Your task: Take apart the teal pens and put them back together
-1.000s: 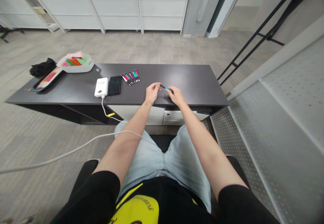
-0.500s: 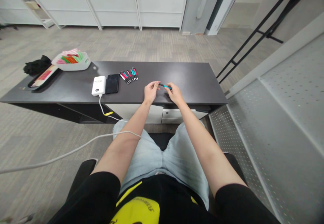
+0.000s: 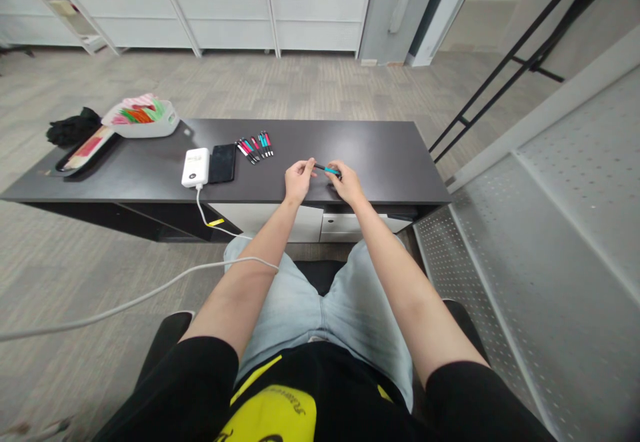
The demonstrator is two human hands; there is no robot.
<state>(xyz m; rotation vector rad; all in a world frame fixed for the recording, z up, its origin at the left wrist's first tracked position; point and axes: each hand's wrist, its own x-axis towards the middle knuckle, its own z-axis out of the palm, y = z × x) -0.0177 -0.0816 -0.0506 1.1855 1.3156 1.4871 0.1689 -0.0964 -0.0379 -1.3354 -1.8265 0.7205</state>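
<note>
A pen [image 3: 327,170] with a black end and a teal barrel lies between my two hands, just above the dark table [image 3: 370,155]. My left hand [image 3: 299,181] pinches its black end between thumb and forefinger. The teal end is gripped by the fingers of my right hand [image 3: 346,183], which hide part of it. To the left, several pens [image 3: 254,148] in pink, teal and black lie side by side on the tabletop, apart from both hands.
A black phone [image 3: 221,163] lies against a white power bank [image 3: 195,167], whose white cable [image 3: 200,205] drops over the front edge and crosses near my left forearm. Farther left are a white basket [image 3: 143,129] of colourful items, a black tray [image 3: 87,155] and black cloth [image 3: 74,127].
Both hands keep their hold on the pen, and the right hand has shifted very slightly to the right. The other things on the table have not moved.
</note>
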